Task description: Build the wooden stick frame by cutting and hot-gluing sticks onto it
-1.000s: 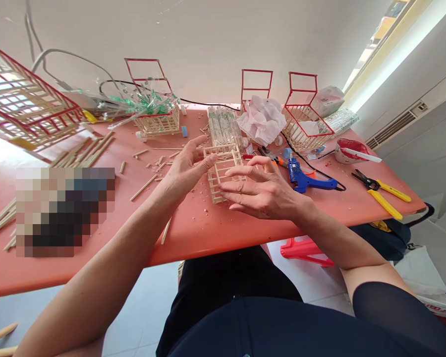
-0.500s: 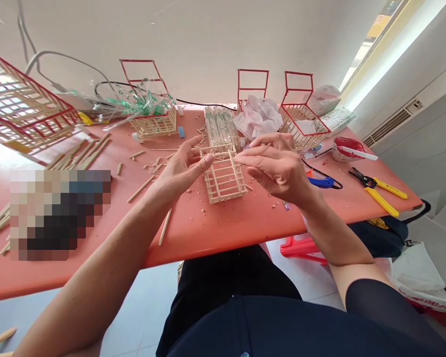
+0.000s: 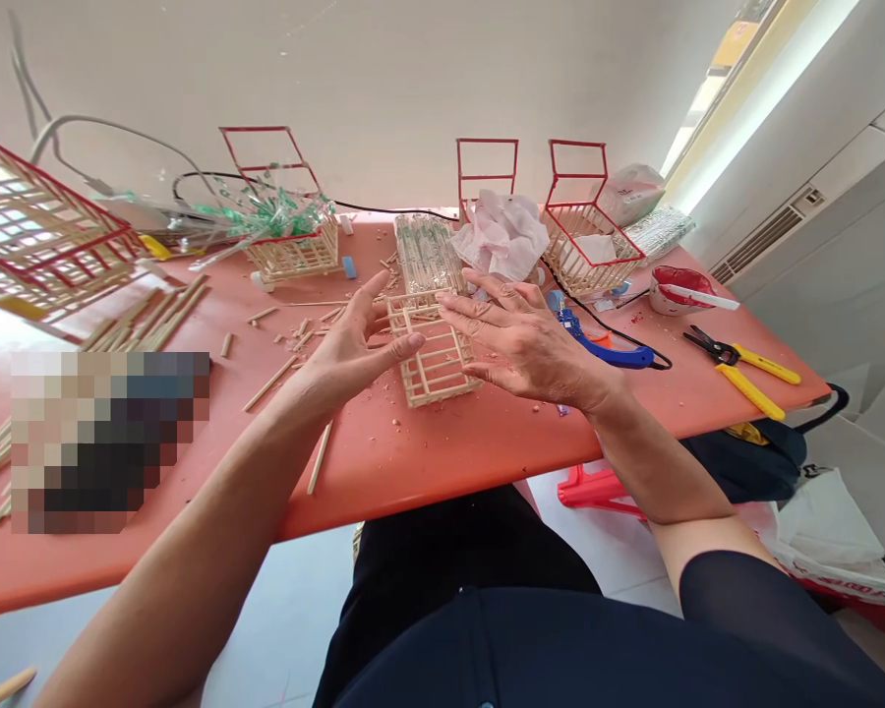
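A small basket frame of pale wooden sticks (image 3: 429, 366) stands on the red table (image 3: 487, 442) in front of me. My left hand (image 3: 354, 344) is open beside the frame's left side, thumb tip touching its edge, fingers stretched upward. My right hand (image 3: 523, 339) is spread flat over the frame's right top edge, fingers pointing left, holding nothing. A blue glue gun (image 3: 597, 344) lies just behind my right hand.
Red-rimmed stick baskets (image 3: 590, 241) stand at the back, one (image 3: 295, 246) with green-printed wrappers, a large one (image 3: 36, 236) at far left. Crumpled tissue (image 3: 501, 236), a red paint bowl (image 3: 675, 290), yellow pliers (image 3: 744, 369) and loose sticks (image 3: 154, 315) lie around.
My right hand went from low beside the frame up into a pinch near its top, then spread flat over the frame. The left hand stayed at the frame's left side.
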Demonstrator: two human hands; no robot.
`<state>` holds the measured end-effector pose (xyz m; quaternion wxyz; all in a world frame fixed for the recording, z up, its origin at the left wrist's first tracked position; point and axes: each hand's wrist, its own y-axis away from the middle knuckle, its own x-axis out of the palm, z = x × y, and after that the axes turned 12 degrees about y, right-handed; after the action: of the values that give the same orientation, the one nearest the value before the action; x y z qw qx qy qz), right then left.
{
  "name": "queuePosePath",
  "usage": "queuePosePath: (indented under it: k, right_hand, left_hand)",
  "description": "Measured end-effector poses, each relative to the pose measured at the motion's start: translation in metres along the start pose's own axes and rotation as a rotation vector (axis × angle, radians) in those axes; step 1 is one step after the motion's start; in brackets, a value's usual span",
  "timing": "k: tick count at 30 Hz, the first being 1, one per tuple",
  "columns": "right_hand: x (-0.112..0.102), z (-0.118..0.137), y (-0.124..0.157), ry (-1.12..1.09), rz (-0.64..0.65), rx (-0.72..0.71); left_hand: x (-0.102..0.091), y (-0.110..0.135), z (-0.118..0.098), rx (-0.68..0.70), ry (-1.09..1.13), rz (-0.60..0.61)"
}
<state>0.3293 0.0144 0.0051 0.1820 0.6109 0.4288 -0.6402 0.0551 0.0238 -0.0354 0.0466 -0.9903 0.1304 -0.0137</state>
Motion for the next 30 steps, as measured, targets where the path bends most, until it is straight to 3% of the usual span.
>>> queuePosePath:
  k: [11,16,22,30]
  right_hand:
    - [0.005,-0.001,-0.002,-0.002,-0.01,-0.027]
    - [0.003,0.005,-0.001,-0.003,-0.073,-0.056]
    - [0.018,0.017,-0.005,-0.011,-0.173,-0.067]
    - [0.026,0.026,-0.012,-0.039,-0.134,-0.054]
  left_hand:
    - [0.001,-0.001,0.0,0.002,0.013,-0.001]
    - [-0.004,0.002,0.0,0.025,-0.047,0.044]
    - [-0.001,0.002,-0.001,0.012,-0.063,0.047]
    - [0.003,0.001,-0.001,0.019,-0.03,0.056]
